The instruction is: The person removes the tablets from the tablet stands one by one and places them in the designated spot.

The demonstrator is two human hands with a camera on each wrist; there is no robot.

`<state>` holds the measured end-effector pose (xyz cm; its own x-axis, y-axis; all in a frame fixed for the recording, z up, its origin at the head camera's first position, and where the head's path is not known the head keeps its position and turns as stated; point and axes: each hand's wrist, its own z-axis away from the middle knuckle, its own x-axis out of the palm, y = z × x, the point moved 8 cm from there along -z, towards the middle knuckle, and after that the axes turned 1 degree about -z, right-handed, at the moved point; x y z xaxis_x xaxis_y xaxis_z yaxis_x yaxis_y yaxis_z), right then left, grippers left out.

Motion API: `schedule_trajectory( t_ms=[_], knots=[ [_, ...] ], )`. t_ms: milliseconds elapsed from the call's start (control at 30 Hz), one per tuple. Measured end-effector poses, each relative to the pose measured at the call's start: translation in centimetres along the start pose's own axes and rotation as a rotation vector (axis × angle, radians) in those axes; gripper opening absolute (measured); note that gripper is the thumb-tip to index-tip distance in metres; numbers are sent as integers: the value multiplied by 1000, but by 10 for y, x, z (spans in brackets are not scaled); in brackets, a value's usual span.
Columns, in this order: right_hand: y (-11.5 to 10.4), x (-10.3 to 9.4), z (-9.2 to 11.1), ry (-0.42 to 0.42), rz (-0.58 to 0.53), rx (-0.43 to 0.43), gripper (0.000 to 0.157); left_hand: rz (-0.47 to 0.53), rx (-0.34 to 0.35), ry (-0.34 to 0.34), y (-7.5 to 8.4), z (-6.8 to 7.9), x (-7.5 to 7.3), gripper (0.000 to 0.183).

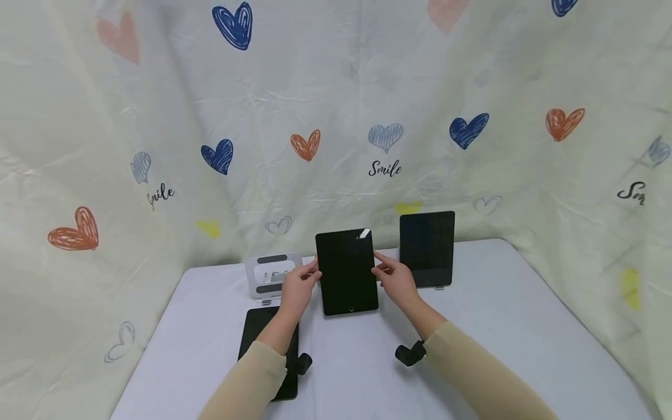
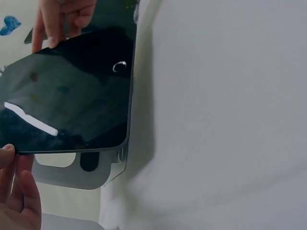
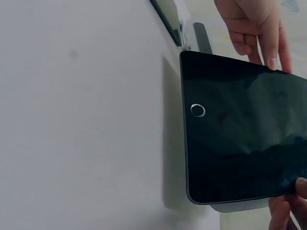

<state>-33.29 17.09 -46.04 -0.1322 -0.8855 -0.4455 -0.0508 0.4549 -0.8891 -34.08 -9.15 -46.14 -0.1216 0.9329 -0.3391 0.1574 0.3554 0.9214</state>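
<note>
Both hands hold a black tablet (image 1: 347,272) tilted upright, its screen facing me and its round home button at the bottom. My left hand (image 1: 299,287) pinches the tablet's left edge, thumb at the front and fingers behind. On the opposite edge, my right hand (image 1: 396,282) pinches it in the same way. Right behind the tablet, a pale stand (image 2: 72,175) with a dark pad shows in the left wrist view, mostly hidden by the tablet. Whether the tablet touches that stand, I cannot tell.
To the left is a white stand (image 1: 252,279) with grey pads. A second tablet (image 1: 427,248) leans upright at the back right. Under my left forearm, another dark tablet (image 1: 259,324) lies on the white-covered table (image 1: 504,315). A heart-printed curtain (image 1: 336,87) hangs behind.
</note>
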Motion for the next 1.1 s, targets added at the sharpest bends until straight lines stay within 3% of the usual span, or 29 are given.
schedule_trajectory(
  t_ms=[300, 700, 1100],
  knots=[
    [1, 5, 17, -108, -43, 43, 50, 55, -101, -138, -11, 19, -1, 42],
    [18, 5, 40, -205, -81, 151, 49, 14, -112, -363, -21, 53, 9, 59],
    [33, 10, 64, -253, -64, 224, 49, 7, -208, -419, -28, 85, 13, 66]
  ],
)
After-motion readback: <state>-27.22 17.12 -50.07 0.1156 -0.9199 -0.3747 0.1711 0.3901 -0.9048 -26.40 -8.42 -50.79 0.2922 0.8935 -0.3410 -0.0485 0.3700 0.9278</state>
